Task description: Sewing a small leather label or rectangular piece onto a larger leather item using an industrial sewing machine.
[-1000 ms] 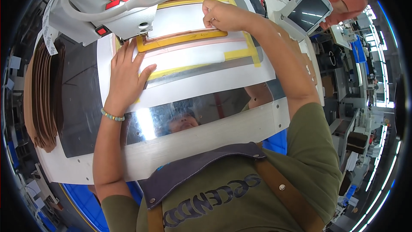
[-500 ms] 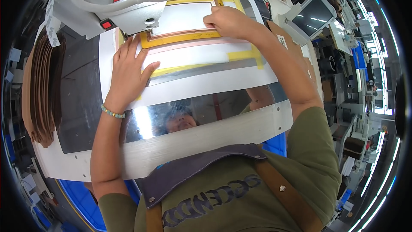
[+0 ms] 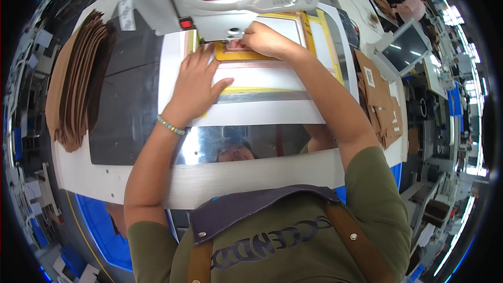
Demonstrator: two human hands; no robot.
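My left hand (image 3: 196, 81) lies flat with its fingers stretched out, on the left part of a white sheet-like template (image 3: 257, 79) edged with yellow tape. Its fingertips reach the left end of a yellow-edged frame (image 3: 226, 56). Close under the head of a white sewing machine (image 3: 209, 13), my right hand (image 3: 264, 41) is closed, its fingertips pinched together low over the frame. Whatever is between those fingertips, if anything, is too small and partly hidden. The machine's needle area is mostly covered by its head and my fingers.
A stack of brown pieces (image 3: 76, 81) stands on the left of the table. More brown pieces (image 3: 385, 105) lie to the right, below a screen (image 3: 403, 47). A shiny metal plate (image 3: 283, 139) runs along the front. Blue bins (image 3: 107, 230) sit under the table edge.
My right hand has moved left along the frame, from its right side to beside the machine's needle area. My left hand stays flat at the frame's left end. The whole view has shifted.
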